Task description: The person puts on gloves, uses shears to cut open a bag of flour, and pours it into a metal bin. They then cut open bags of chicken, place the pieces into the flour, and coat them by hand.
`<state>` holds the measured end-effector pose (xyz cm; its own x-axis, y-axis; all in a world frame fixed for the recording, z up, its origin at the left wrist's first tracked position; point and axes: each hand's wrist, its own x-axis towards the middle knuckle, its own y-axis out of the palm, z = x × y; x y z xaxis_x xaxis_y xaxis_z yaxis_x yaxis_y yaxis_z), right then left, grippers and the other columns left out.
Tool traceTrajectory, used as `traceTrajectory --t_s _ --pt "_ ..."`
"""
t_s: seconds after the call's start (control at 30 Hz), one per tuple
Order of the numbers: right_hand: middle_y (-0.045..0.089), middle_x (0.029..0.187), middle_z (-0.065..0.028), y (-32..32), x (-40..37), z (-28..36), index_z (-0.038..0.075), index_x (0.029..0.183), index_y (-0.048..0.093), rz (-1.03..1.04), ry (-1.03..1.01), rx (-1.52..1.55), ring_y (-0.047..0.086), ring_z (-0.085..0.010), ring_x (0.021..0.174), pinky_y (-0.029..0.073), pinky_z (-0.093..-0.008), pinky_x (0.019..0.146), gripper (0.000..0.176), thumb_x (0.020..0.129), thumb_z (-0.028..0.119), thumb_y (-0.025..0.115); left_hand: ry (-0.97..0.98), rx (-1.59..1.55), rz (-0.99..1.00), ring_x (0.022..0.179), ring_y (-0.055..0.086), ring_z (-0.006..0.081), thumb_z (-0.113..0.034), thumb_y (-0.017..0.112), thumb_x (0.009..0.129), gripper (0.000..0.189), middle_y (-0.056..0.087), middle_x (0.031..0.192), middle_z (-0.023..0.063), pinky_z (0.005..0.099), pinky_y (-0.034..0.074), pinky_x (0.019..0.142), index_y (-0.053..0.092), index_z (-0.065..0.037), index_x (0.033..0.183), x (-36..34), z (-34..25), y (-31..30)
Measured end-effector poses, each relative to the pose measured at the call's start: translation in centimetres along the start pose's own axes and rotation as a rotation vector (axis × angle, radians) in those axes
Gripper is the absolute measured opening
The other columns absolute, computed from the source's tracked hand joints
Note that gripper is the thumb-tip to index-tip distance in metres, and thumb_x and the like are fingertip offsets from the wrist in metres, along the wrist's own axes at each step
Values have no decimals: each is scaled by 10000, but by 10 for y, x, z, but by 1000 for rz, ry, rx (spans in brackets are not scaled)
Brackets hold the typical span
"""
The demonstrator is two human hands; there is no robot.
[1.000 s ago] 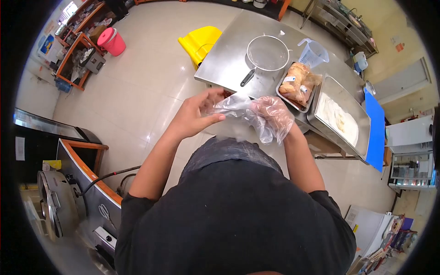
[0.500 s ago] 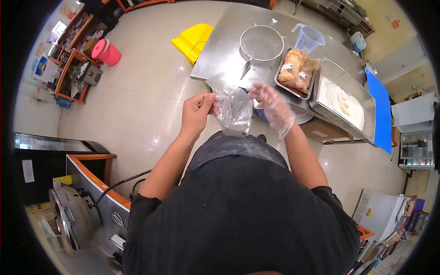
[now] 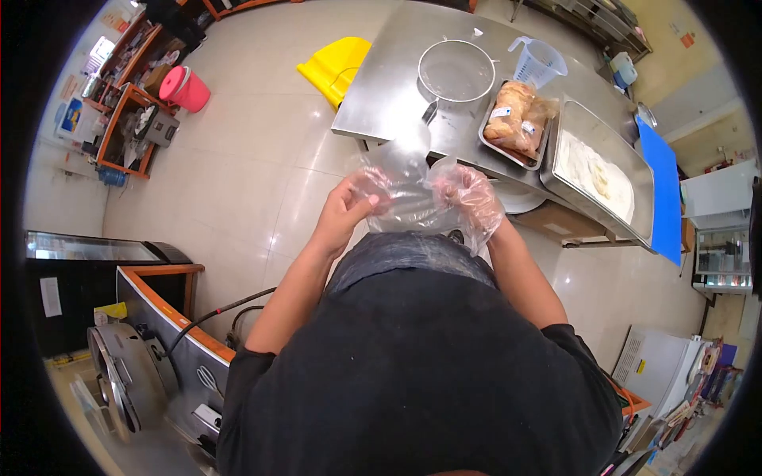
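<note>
A thin, clear disposable plastic glove (image 3: 409, 198) is stretched between my hands in front of my waist. My bare left hand (image 3: 349, 205) pinches its left side, with the fingertips behind the clear film. My right hand (image 3: 470, 198) wears a similar loose clear glove, and its closed fingers grip the other side of the film. Glare and creases blur the film's exact outline. Beyond my hands, a round mesh strainer (image 3: 456, 71) lies on the steel table (image 3: 381, 87). To its right, a metal tray (image 3: 508, 155) holds bagged raw meat (image 3: 516, 119).
A deep steel pan (image 3: 647, 182) of white powder (image 3: 583, 170) stands at the table's right, beside a blue board (image 3: 663, 190). A measuring jug (image 3: 540, 63) stands behind the meat. A yellow bin-like object (image 3: 337, 67) and a pink bucket (image 3: 184, 89) are to the left.
My right hand has come down and closed on the film's right side. The clear glove, which hung from my left hand, is now spread wider between both hands.
</note>
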<state>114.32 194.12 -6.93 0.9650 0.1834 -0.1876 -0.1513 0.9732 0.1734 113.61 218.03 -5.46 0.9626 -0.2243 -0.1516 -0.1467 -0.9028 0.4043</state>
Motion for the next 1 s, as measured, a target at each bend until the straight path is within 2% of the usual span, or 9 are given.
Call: traceTrajectory --t_s 0.2,0.33,0.43,0.57,0.67,0.77,0.87,0.9,1.0 --pt "606 770 32 -6 3 13 43 950 649 -126 158 -91 528 -76 665 441 -240 621 223 867 232 732 65 390 85 815 657 136 -99 626 916 190 694 888 77 288 536 768 656 46 1035 14 4 -25" --pt "621 778 16 -23 7 14 32 951 647 -112 21 -228 531 -82 651 465 -253 628 223 860 216 734 11 418 73 678 582 76 -137 646 917 166 648 790 18 236 473 626 656 19 974 14 9 -24" --pt "657 898 -59 -3 4 17 37 1045 648 -490 -383 -645 611 -153 765 489 -311 667 326 835 272 730 98 592 -20 603 497 44 -149 664 909 147 583 722 -25 219 402 554 627 -10 877 22 15 -25" --pt "636 901 -109 19 -27 53 41 1094 600 -343 -527 -923 628 -236 811 510 -368 755 494 745 331 795 212 421 -105 584 448 27 -155 694 889 191 534 685 -51 215 365 529 566 -46 799 27 16 3" --pt "611 799 -31 45 -20 32 54 980 601 -72 -440 -816 575 -123 715 487 -266 666 350 742 200 812 133 233 14 601 454 21 -140 718 868 213 527 677 -52 212 368 535 540 -71 772 26 11 22" --pt "633 828 -68 56 -13 14 38 930 622 54 -165 -410 599 -142 748 505 -325 697 292 798 250 773 -23 147 131 612 465 19 -105 732 846 241 527 674 -50 209 374 536 514 -98 743 29 15 23" --pt "618 821 -25 46 -15 22 31 855 604 122 31 -371 568 -100 758 494 -293 701 169 843 150 723 -132 100 144 601 464 14 -87 730 841 269 525 670 -54 205 370 522 491 -119 720 26 11 18" --pt "582 787 5 46 -18 25 30 816 577 95 -21 -178 525 -79 737 471 -277 672 132 859 88 687 -160 85 144 594 461 12 -86 727 842 277 524 668 -56 204 367 515 485 -125 713 26 8 16" --pt "542 735 -6 28 -8 13 40 788 554 -41 -250 -385 496 -95 706 455 -278 669 148 871 104 659 -60 251 201 545 497 92 -60 722 805 266 523 627 -27 264 399 507 477 -98 709 29 7 -3"
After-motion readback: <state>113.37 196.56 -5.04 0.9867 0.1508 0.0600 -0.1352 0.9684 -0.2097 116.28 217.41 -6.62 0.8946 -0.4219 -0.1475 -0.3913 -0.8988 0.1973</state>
